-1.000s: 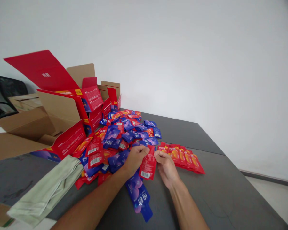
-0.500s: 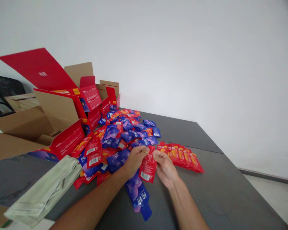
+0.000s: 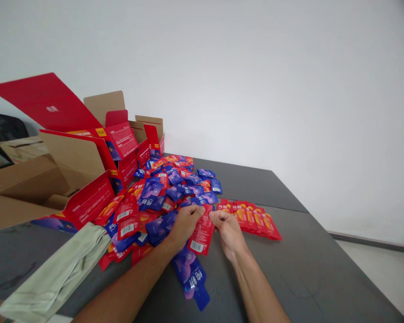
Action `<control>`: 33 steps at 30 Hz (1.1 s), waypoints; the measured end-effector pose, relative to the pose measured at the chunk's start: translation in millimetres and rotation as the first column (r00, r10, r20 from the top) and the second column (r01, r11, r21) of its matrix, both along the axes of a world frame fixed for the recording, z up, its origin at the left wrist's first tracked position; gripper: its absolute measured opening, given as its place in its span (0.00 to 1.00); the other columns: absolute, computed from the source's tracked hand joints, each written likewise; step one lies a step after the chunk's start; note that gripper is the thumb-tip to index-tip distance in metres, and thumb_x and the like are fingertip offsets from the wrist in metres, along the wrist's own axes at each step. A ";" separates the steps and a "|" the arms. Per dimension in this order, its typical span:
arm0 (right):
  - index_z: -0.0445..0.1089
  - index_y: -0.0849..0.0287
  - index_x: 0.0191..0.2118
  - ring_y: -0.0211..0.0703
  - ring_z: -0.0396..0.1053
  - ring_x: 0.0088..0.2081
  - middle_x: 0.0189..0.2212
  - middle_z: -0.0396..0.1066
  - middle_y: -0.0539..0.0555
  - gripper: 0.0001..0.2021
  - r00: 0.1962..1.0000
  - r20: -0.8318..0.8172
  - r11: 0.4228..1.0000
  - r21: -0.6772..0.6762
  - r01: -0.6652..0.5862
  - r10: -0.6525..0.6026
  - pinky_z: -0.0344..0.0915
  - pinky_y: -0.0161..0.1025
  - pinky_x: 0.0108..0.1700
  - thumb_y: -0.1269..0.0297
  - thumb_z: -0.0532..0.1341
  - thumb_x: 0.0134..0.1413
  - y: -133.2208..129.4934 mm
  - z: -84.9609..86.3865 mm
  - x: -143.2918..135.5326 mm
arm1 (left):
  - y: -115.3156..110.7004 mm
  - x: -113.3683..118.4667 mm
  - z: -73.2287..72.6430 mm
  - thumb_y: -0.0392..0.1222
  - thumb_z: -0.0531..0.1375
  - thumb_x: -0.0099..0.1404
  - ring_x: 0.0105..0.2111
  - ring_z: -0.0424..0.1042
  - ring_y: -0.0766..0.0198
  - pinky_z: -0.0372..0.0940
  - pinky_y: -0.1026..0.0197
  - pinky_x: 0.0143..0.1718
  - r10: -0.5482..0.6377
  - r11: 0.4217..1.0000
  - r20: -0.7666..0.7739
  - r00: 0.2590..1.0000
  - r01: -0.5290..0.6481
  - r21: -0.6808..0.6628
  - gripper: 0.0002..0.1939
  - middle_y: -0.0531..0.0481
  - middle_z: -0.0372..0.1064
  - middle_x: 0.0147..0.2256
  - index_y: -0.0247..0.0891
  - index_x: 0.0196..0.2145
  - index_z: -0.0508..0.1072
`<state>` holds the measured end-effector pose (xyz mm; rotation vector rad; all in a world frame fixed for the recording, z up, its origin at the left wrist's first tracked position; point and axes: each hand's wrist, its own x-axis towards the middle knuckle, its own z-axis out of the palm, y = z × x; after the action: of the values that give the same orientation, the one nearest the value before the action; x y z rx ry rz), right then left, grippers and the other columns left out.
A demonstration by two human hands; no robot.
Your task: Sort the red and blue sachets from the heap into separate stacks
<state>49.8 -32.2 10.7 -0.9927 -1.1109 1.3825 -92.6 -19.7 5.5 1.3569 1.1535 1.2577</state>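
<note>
A red sachet [image 3: 202, 233], its barcode side toward me, hangs between my two hands above the dark table. My left hand [image 3: 186, 224] pinches its upper left edge with thumb and fingers. At its upper right edge, my right hand [image 3: 227, 229] has thumb and fingers closed on it. Just below lies a blue sachet [image 3: 190, 273] with a tab end pointing toward me. A row of overlapping red sachets [image 3: 254, 218] rests to the right, beyond my right hand. Left of my hands spreads a loose pile of red and blue sachets [image 3: 151, 193].
Open red cartons [image 3: 90, 197] stand along the left, flaps raised. A folded pale green cloth [image 3: 57, 273] lies at the front left of the dark table [image 3: 309, 269]. Behind the table rises a white wall [image 3: 256, 89]; a black chair [image 3: 5, 130] is at far left.
The view has shifted slightly, moving everything a little left. Both hands still hold the red sachet, now tilted a bit more, its lower end further left.
</note>
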 end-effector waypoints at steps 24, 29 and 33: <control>0.75 0.58 0.30 0.43 0.66 0.29 0.24 0.72 0.51 0.22 0.973 0.124 0.976 0.124 0.177 -0.192 0.60 0.37 0.29 0.42 0.67 0.43 3.0 6.0 13.4 | -8.2 4.5 -8.2 0.37 0.64 0.49 0.22 0.68 0.66 0.60 0.65 0.25 -0.313 0.934 0.158 0.936 0.334 -0.129 0.16 0.52 0.72 0.26 0.36 0.39 0.71; 0.71 0.60 0.24 0.39 0.62 0.23 0.18 0.67 0.50 0.24 0.978 0.120 0.983 0.091 0.162 -0.172 0.55 0.35 0.25 0.40 0.66 0.43 2.4 2.3 13.5 | -8.6 7.4 -9.1 0.49 0.62 0.58 0.23 0.65 0.67 0.57 0.66 0.26 -0.307 0.947 0.084 0.948 0.313 -0.074 0.13 0.53 0.68 0.25 0.35 0.29 0.70; 0.69 0.59 0.25 0.38 0.61 0.24 0.21 0.67 0.49 0.21 0.975 0.138 0.984 0.077 0.164 -0.173 0.55 0.34 0.25 0.43 0.65 0.46 2.5 3.7 10.7 | -2.2 7.0 -14.4 0.56 0.58 0.61 0.21 0.60 0.69 0.53 0.66 0.24 -0.153 0.987 0.043 0.987 0.155 -0.051 0.21 0.55 0.64 0.21 0.35 0.23 0.68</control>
<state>60.6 -29.8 14.4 -1.1267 -1.1431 1.1460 -85.6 -21.9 -8.9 1.3491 1.0283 1.1287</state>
